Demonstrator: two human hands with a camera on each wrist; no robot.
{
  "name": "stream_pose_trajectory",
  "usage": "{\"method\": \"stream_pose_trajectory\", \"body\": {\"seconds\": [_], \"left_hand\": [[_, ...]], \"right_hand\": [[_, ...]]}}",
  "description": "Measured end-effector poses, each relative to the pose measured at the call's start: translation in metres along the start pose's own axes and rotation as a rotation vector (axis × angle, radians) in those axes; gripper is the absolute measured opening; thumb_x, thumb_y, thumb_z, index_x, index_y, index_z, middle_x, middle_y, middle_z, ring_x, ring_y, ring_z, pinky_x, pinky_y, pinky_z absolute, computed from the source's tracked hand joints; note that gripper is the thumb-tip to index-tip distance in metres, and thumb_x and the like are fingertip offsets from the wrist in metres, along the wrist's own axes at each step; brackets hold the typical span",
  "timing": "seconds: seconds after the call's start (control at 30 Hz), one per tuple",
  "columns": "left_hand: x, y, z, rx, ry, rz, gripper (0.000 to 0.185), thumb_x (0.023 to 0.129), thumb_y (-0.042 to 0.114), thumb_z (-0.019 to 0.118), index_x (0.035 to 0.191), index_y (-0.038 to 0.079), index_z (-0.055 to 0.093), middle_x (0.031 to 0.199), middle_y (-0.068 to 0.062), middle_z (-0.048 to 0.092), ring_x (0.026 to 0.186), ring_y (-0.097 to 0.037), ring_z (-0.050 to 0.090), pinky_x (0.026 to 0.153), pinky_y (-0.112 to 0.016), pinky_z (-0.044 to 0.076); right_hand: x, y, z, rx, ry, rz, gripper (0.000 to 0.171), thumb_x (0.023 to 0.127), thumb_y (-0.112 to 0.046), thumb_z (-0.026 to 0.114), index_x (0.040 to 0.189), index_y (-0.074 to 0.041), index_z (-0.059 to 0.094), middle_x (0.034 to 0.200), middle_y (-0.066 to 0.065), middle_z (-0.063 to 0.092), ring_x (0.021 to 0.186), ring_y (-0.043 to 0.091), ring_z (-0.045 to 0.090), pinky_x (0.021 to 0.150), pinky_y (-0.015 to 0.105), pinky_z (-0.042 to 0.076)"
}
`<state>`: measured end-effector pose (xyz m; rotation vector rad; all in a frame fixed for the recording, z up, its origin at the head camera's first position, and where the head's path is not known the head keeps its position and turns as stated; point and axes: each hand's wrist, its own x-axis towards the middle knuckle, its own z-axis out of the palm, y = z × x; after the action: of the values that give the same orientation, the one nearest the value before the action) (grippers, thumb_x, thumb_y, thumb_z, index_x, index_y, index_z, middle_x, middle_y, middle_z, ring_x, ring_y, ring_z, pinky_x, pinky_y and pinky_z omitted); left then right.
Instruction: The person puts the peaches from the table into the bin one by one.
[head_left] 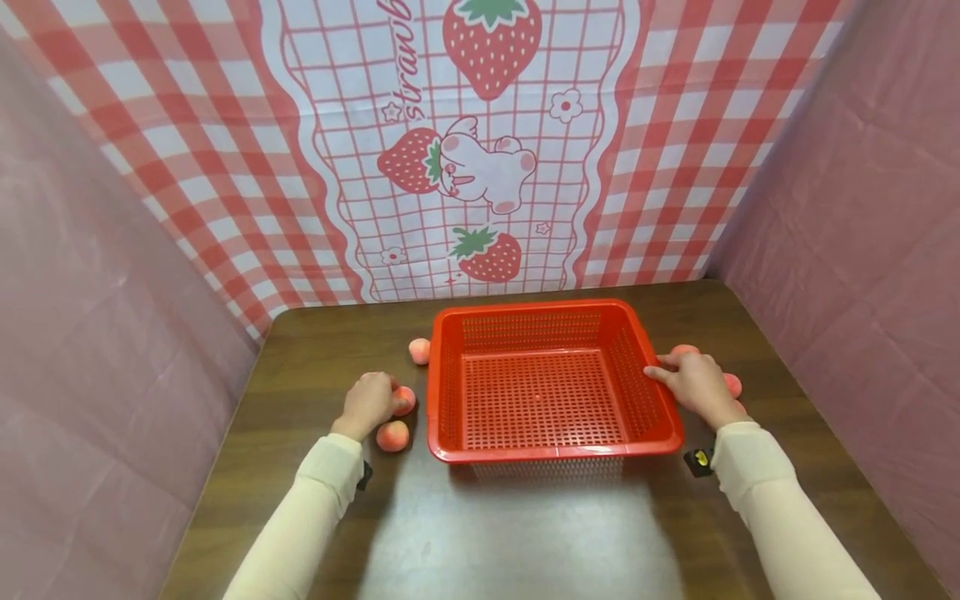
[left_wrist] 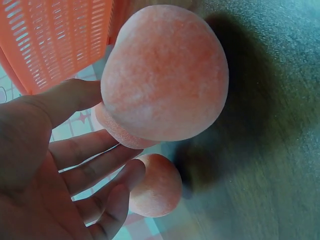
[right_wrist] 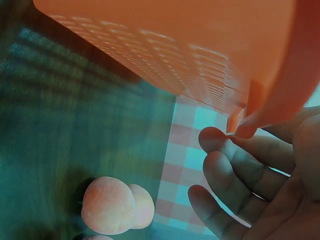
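A red plastic basket (head_left: 551, 383) with slotted walls and a perforated floor sits in the middle of the dark wooden tabletop (head_left: 525, 533), its inside bare. Small peaches lie on the tabletop along both of its sides; they are pale pink-orange with a matte, fuzzy skin and a soft crease down one side.

The left hand (head_left: 367, 404) rests just beside the basket's left wall, over a peach (head_left: 406, 399) that peeks out from under its fingers. From the left wrist view the fingers (left_wrist: 95, 170) lie nearly straight and spread, with that peach (left_wrist: 165, 75) close against them; whether they actually touch it cannot be told, and they are not curled round it. A 2nd peach (head_left: 392, 436) lies just toward the near edge of the tabletop from this hand, and a 3rd (head_left: 419, 351) lies farther back, against the basket's far left corner.

The right hand (head_left: 693, 385) lies at the basket's right rim, forefinger stretched along it. The right wrist view shows its fingers (right_wrist: 240, 175) loosely extended, the tips meeting the rim's edge, gripping nothing. Beyond and beside this hand lie more peaches: 1 (head_left: 684, 351) behind the fingers, another (head_left: 732, 385) toward the right edge of the tabletop

A strawberry-print gingham cloth (head_left: 480, 150) hangs behind
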<state>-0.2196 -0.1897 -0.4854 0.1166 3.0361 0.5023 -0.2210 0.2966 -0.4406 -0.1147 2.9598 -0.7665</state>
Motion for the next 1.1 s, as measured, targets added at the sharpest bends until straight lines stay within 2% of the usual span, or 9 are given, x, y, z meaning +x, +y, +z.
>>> {"method": "stream_pose_trajectory", "body": {"seconds": [0.23, 0.43, 0.57, 0.73, 0.87, 1.1], "left_hand": [[-0.001, 0.0, -0.002, -0.001, -0.006, -0.013, 0.016, 0.077, 0.026, 0.073, 0.069, 0.013, 0.068, 0.075, -0.011, 0.066, 0.072, -0.032, 0.062, 0.063, -0.045, 0.049], [0.001, 0.003, -0.005, 0.005, 0.034, -0.013, 0.021, 0.079, 0.028, 0.07, 0.066, 0.013, 0.065, 0.067, -0.009, 0.062, 0.067, -0.03, 0.059, 0.061, -0.042, 0.047], [0.005, 0.005, -0.01, -0.008, 0.078, -0.012, 0.021, 0.078, 0.03, 0.07, 0.073, 0.01, 0.071, 0.071, -0.01, 0.067, 0.07, -0.032, 0.062, 0.064, -0.044, 0.049], [0.009, 0.008, -0.018, -0.007, 0.142, -0.005, 0.031, 0.076, 0.033, 0.073, 0.091, 0.006, 0.075, 0.087, -0.013, 0.074, 0.083, -0.035, 0.067, 0.074, -0.047, 0.053], [0.012, 0.011, -0.025, -0.028, 0.188, 0.003, 0.034, 0.078, 0.033, 0.073, 0.095, 0.004, 0.075, 0.091, -0.015, 0.074, 0.087, -0.036, 0.067, 0.078, -0.048, 0.053], [0.019, 0.018, -0.036, -0.07, 0.201, 0.003, 0.039, 0.081, 0.037, 0.073, 0.099, 0.002, 0.074, 0.093, -0.016, 0.073, 0.089, -0.037, 0.065, 0.081, -0.048, 0.052]], "right_hand": [[-0.001, 0.0, -0.001, -0.019, 0.003, 0.004, 0.052, 0.091, -0.032, 0.067, 0.123, 0.01, 0.061, 0.082, 0.015, 0.072, 0.063, 0.017, 0.059, 0.063, 0.033, 0.047], [0.0, 0.001, -0.002, -0.009, -0.016, 0.018, 0.052, 0.091, -0.032, 0.066, 0.125, 0.008, 0.061, 0.08, 0.012, 0.071, 0.063, 0.016, 0.058, 0.061, 0.029, 0.044], [0.0, 0.0, -0.003, -0.001, -0.03, 0.025, 0.052, 0.092, -0.031, 0.066, 0.125, 0.009, 0.059, 0.081, 0.013, 0.072, 0.061, 0.015, 0.059, 0.06, 0.028, 0.045], [0.001, -0.001, -0.003, 0.023, -0.038, 0.025, 0.052, 0.091, -0.028, 0.067, 0.126, 0.01, 0.059, 0.084, 0.016, 0.072, 0.061, 0.014, 0.062, 0.059, 0.028, 0.048], [0.001, -0.003, -0.003, 0.037, -0.033, 0.019, 0.05, 0.091, -0.026, 0.067, 0.125, 0.01, 0.059, 0.085, 0.018, 0.073, 0.06, 0.014, 0.064, 0.059, 0.028, 0.05], [0.0, -0.002, -0.003, 0.018, -0.024, 0.015, 0.049, 0.092, -0.026, 0.067, 0.124, 0.01, 0.06, 0.082, 0.016, 0.073, 0.059, 0.013, 0.062, 0.059, 0.029, 0.049]]}}
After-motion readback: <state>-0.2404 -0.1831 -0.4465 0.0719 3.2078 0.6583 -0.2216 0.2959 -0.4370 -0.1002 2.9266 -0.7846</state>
